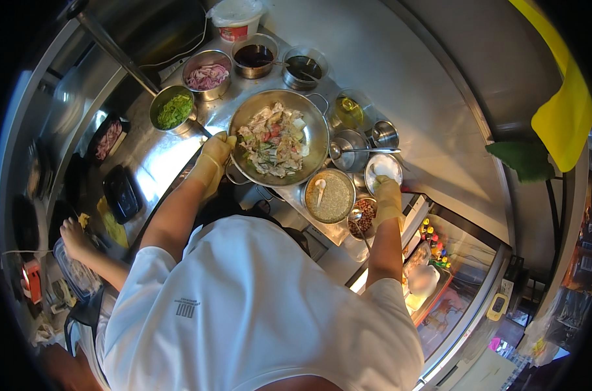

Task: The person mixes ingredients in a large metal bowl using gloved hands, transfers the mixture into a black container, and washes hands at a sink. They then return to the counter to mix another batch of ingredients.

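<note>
A large steel bowl (239,168) of mixed meat pieces, green vegetables and red bits (274,141) stands before me. My gloved left hand (213,161) is at its left rim, close to the dark end of a handle that reaches to the steel pot of chopped greens (173,111). Whether its fingers grip the rim or that handle cannot be made out. My gloved right hand (389,195) reaches to a small bowl of white granules (385,165); its fingertips are partly hidden. Beside it are a steel bowl of pale, seedy sauce (339,203) with a white spoon and a bowl of peanuts (366,215).
Behind the large bowl stand sliced onions (208,76), two dark sauces (253,56) and a lidded white tub (236,19). A container of oil (349,111) is right of it. At left, another person's hand (73,239) is over a plastic container (81,273). A glass-topped case (464,244) is at right.
</note>
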The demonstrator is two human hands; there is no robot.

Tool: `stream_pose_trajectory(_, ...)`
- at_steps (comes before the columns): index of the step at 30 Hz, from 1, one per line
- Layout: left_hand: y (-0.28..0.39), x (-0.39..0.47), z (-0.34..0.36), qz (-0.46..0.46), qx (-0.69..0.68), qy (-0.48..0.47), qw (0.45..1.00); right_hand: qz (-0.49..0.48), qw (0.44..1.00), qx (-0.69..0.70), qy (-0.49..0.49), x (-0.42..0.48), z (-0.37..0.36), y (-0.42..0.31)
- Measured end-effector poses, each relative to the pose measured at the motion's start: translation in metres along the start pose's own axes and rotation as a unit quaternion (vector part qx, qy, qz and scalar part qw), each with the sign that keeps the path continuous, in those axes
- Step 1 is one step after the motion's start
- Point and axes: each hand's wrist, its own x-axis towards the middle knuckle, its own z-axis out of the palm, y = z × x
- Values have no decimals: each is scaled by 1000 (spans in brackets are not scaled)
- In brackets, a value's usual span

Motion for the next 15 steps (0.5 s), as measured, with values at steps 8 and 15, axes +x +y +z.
stream_pose_trajectory(8, 16, -17, 4, -45, -119, -16, 992, 27, 998, -59, -3, -36, -27, -17)
stream_pose_trajectory(15, 4, -4, -2, -64, -61, -36, 995, 42, 991, -121, 38, -20, -18, -1)
